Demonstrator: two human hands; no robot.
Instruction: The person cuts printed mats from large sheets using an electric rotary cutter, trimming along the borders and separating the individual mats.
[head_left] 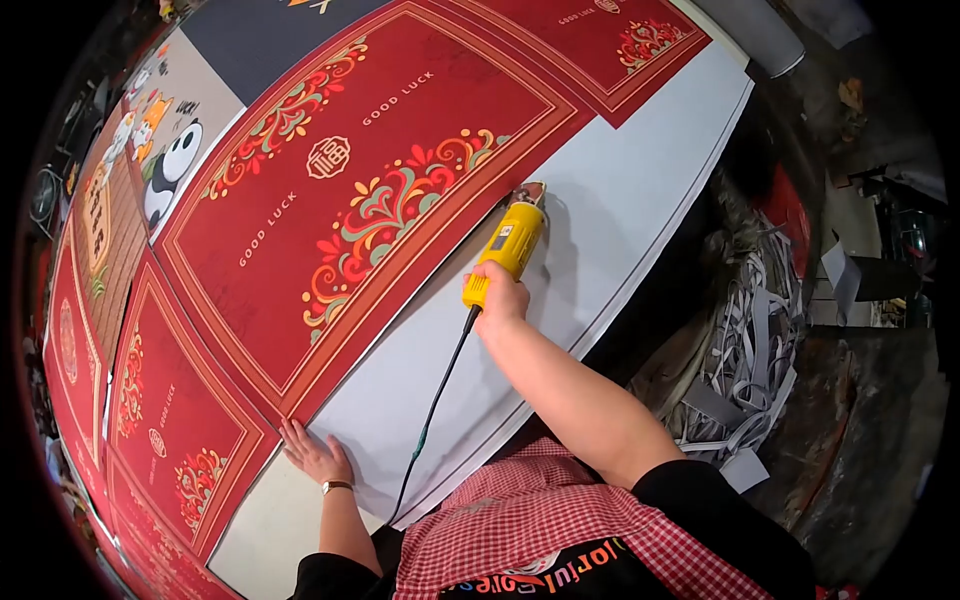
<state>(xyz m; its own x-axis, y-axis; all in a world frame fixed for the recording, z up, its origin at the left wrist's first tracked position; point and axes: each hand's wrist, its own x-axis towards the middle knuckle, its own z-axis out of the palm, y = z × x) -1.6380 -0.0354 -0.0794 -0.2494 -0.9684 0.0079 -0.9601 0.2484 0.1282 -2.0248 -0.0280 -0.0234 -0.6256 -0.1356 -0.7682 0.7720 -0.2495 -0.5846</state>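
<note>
A yellow electric cutter (515,238) is gripped in my right hand (503,295), its metal head at the lower edge of a large red printed mat (400,130) marked "GOOD LUCK". From its rear end a black cord (435,400) runs down toward my apron. My left hand (316,455) lies flat with fingers spread near the mat's lower left corner, partly on the white sheet (440,400) beneath. A gap shows between the cut edge of the mat and the white sheet below the cutter.
More printed red mats (180,400) lie to the left, beside a panda-printed piece (175,165). A heap of grey strips (755,350) is on the right, beyond the table's edge. A grey roll (765,35) stands at the upper right.
</note>
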